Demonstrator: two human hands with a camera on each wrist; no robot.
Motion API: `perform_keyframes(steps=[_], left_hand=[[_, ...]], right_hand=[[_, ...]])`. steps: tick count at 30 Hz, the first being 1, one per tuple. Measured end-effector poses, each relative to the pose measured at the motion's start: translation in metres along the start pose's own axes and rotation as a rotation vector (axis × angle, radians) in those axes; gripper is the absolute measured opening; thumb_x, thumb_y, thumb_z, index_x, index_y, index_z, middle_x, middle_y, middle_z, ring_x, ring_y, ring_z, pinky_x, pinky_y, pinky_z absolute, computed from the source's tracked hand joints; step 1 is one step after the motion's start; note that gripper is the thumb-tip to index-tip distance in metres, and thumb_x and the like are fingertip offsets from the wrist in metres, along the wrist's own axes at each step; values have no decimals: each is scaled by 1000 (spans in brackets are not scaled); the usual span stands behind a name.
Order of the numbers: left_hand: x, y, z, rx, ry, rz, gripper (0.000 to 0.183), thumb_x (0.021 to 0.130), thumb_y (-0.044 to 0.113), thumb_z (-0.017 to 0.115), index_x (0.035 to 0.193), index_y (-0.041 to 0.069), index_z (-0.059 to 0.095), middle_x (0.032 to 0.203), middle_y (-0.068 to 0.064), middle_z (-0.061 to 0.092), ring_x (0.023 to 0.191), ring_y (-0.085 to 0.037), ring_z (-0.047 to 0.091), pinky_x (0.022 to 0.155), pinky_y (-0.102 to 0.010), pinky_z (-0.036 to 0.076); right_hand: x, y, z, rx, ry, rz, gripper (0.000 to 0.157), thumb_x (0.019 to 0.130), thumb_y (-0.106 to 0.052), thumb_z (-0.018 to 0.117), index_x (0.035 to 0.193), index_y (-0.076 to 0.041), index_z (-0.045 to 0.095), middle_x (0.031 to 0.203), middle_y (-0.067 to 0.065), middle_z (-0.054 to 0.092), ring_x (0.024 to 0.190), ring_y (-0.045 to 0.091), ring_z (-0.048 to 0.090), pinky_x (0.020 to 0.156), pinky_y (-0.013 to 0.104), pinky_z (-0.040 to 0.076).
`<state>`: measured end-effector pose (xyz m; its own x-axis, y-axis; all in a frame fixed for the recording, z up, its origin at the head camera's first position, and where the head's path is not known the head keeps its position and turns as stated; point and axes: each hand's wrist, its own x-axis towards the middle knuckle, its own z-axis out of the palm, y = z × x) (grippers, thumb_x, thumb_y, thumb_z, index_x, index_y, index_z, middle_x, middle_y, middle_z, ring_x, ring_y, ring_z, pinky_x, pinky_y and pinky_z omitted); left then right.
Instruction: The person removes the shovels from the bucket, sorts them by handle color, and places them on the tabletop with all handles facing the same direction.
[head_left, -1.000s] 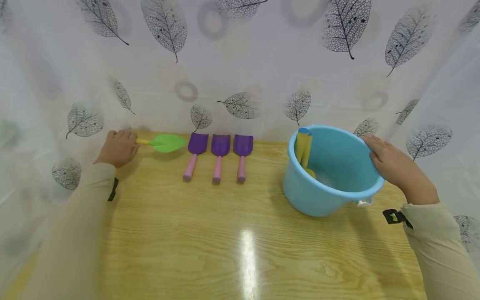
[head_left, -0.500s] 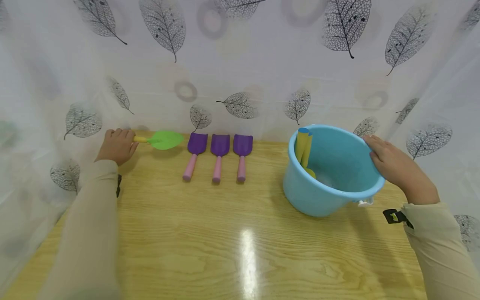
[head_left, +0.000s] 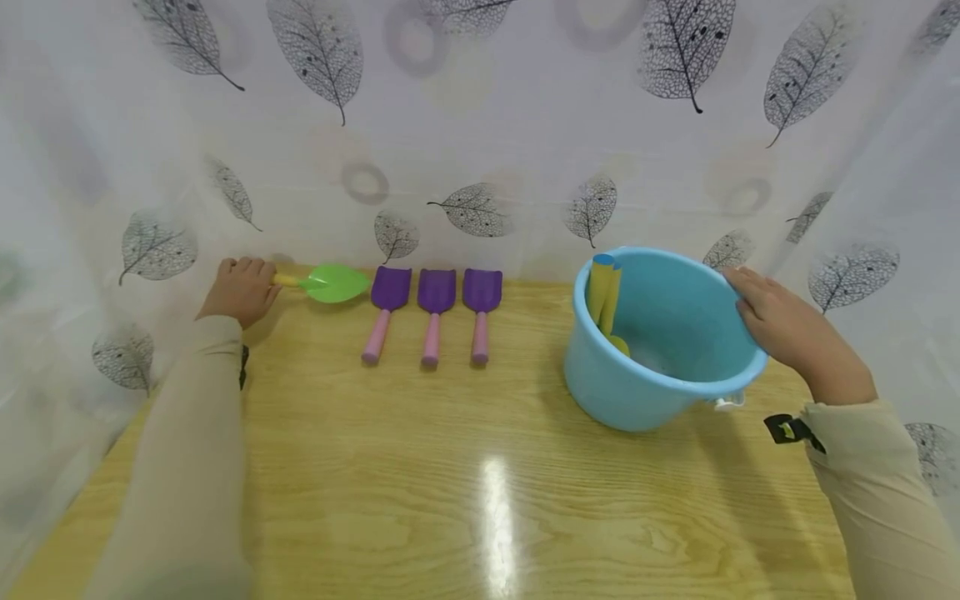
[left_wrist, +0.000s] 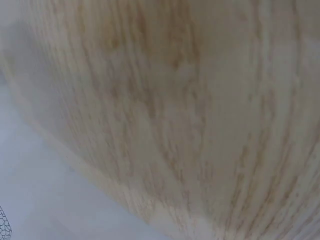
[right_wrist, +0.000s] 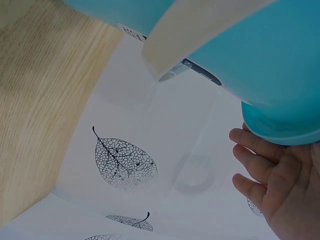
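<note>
In the head view my left hand grips the yellow handle of a toy trowel with a leaf-shaped green blade. The blade points right, and the hand covers much of the handle. Three purple toy shovels with pink handles, the left one, the middle one and the right one, lie in a row beside it. At the right, my right hand holds the rim of a light blue bucket. In the right wrist view its fingers lie outside the rim; the thumb is hidden there.
Yellow-handled tools with blue ends lean inside the bucket against its left wall. The wooden table reaches back to a white leaf-print sheet. Only tabletop and sheet show in the left wrist view.
The left forearm has swung slightly right, with the hand still on the trowel handle. The whole head view has shifted a little. The right hand has stayed on the bucket.
</note>
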<state>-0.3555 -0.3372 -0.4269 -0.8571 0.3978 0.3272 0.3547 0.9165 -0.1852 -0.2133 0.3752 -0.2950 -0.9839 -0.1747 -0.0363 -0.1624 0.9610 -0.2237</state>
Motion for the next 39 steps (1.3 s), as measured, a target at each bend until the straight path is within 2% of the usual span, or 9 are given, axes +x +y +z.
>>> perform_keyframes(steps=[9,19,27,34,39], left_hand=[[5,2,0,12,-63,-17,27,94,20,50,99,-6,48,97,-28,55,93,-43,52,86,-57,36],[4,0,3,-5,-114,-28,27,95,21,48,97,-6,46,95,-27,54,93,-42,50,85,-57,36],[4,0,8,-15,-136,-33,26,96,20,46,95,-6,45,95,-27,53,93,-42,49,85,-58,36],[4,1,13,-48,-129,-28,24,95,19,46,92,-5,45,95,-27,54,96,-44,49,85,-58,36],[5,3,12,-69,-161,-39,23,96,18,45,96,-5,46,99,-28,54,100,-44,48,87,-59,34]], right_hand=[[0,1,0,-8,7,1,52,103,-27,20,151,-8,13,153,27,15,140,49,12,106,69,15],[1,-1,-1,-12,7,-4,51,102,-24,21,150,-7,15,153,27,17,139,49,14,105,69,17],[0,-1,-1,-26,22,-14,51,102,-23,23,150,-6,17,152,27,20,136,52,19,104,69,19],[0,1,0,-16,31,-25,51,102,-23,23,150,-6,18,151,28,22,138,50,17,105,68,18],[1,3,1,-15,34,-22,51,102,-23,24,150,-7,18,151,27,21,139,48,17,105,69,18]])
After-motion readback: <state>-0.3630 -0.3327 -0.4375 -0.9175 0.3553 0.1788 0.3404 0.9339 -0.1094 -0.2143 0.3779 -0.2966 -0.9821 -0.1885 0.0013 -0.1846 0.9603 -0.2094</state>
